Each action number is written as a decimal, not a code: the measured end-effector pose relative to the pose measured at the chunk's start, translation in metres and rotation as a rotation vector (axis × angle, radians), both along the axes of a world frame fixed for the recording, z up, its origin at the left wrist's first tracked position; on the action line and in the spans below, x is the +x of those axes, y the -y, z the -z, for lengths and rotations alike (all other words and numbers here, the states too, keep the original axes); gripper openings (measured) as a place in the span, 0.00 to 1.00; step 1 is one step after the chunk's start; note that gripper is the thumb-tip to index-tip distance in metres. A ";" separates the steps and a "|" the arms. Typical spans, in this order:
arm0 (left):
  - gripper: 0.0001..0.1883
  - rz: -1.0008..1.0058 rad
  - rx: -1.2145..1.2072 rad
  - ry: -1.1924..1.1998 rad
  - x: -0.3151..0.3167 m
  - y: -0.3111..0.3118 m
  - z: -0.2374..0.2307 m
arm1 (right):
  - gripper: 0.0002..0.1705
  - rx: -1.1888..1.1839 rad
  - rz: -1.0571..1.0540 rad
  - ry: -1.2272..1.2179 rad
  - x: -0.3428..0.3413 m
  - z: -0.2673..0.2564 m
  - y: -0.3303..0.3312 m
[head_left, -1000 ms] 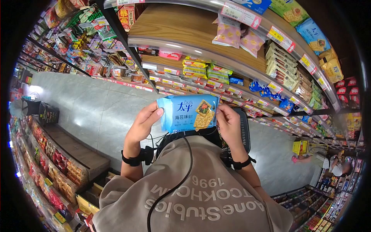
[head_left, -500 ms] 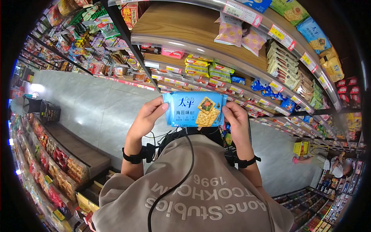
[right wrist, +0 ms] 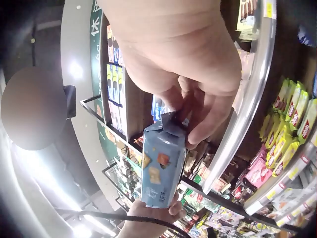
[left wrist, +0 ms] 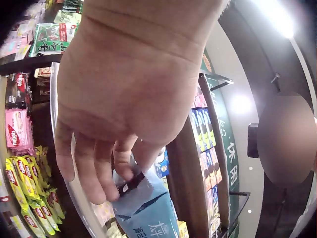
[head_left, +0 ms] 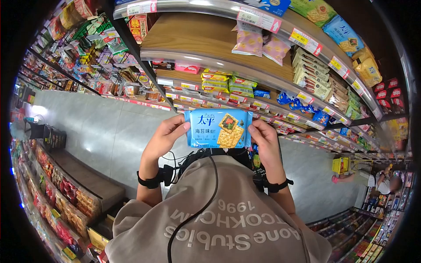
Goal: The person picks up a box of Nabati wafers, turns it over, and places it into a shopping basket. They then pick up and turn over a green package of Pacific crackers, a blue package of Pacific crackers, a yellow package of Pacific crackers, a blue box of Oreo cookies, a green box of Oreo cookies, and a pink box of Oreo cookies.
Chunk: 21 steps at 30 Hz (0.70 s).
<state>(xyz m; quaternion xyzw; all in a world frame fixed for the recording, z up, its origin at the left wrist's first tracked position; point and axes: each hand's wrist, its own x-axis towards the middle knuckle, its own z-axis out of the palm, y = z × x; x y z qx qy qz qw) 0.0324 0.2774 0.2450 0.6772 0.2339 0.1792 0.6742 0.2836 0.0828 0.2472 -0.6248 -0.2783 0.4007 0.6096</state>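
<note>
Before tiered snack shelves [head_left: 188, 35], a person [head_left: 241, 188] in a taupe printed shirt [head_left: 228, 223] is holding up a blue seaweed-flavour soda cracker packet [head_left: 219, 128].
The packet (its front, marked Pacific, is facing up toward the head camera) is being held in the air just in front of the shirt. The left hand [head_left: 164, 135] is pinching one end between thumb and fingers; the right hand [head_left: 266, 142] is pinching the opposite end likewise. Pink patterned pouches [head_left: 247, 42] are showing among the shelves, and small price labels [head_left: 301, 38] are lining the rails.
</note>
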 end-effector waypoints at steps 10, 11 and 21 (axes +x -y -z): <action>0.12 0.132 -0.012 -0.005 0.043 -0.012 0.005 | 0.08 -0.039 0.111 0.048 0.009 -0.005 0.027; 0.12 0.146 -0.009 -0.022 0.049 -0.012 0.007 | 0.08 -0.046 0.133 0.040 0.009 -0.004 0.031; 0.12 0.256 0.018 -0.092 0.061 -0.006 0.006 | 0.09 -0.119 0.199 -0.030 0.007 0.010 0.042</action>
